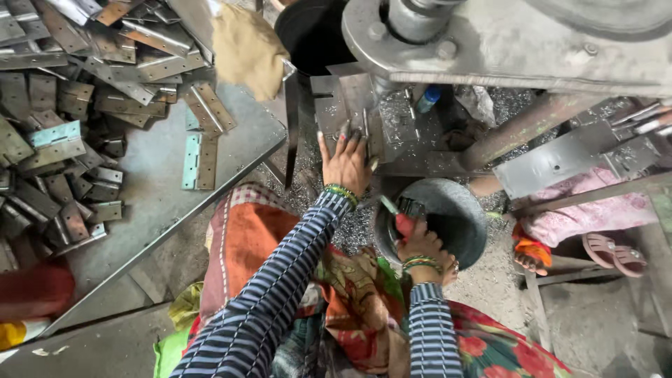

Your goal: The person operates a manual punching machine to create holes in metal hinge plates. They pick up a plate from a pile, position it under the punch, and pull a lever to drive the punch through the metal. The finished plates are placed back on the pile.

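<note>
1. Left hand [346, 162] lies flat, fingers spread, on the metal plate [343, 105] under the press head [420, 28]. It holds nothing, just presses. Fingertips sit close to the tooling; if the ram drops w/ the hand there, I'd expect a crush injury.
2. Right hand [422, 246] has its grip pressed together round a red-handled brush [404, 222], held at the rim of the dark bowl [455, 213] just below the press. A loose hold could drop the brush into the bowl or onto the floor.
3. Metal shavings [353, 231] cover the ground btwn both hands. Bare skin + sharp swarf = cuts, esp. if the left palm slides.
4. Striped sleeve [280, 280] and bangles [341, 192] hang near moving parts; could snag.
5. Hinges [199, 161] are piled loose on the desk [154, 203] at left, some near its edge; a knock could tip them off.
6. Another person's sandalled foot [616, 253] at right sits near the frame; falling parts could hit it.
</note>
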